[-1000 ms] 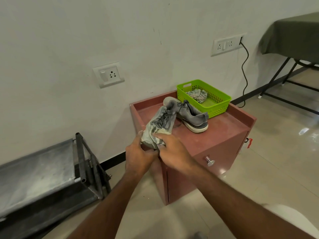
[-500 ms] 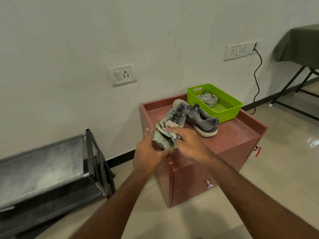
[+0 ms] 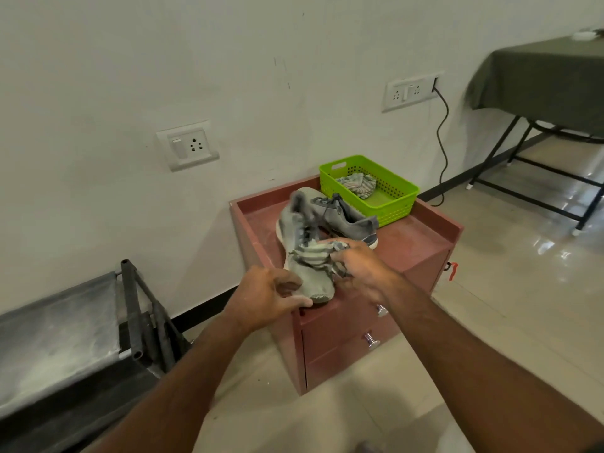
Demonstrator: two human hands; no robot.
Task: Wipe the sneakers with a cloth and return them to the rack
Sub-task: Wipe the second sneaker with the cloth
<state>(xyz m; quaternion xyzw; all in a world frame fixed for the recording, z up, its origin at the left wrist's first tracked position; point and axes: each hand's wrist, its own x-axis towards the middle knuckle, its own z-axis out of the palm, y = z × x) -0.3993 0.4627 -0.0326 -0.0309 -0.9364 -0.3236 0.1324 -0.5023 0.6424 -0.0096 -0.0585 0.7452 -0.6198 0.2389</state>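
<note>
While the dark rack point(image 3: 65, 328) stands at the far left on the floor, the left hand point(image 3: 268, 295) grips the toe of a grey sneaker point(image 3: 302, 253) above the red cabinet point(image 3: 408, 246). The right hand point(image 3: 362, 266) pinches a striped cloth point(image 3: 318, 253) against this sneaker. Behind them the second sneaker point(image 3: 346, 217) lies on the cabinet, just beside a green basket point(image 3: 392, 207).
</note>
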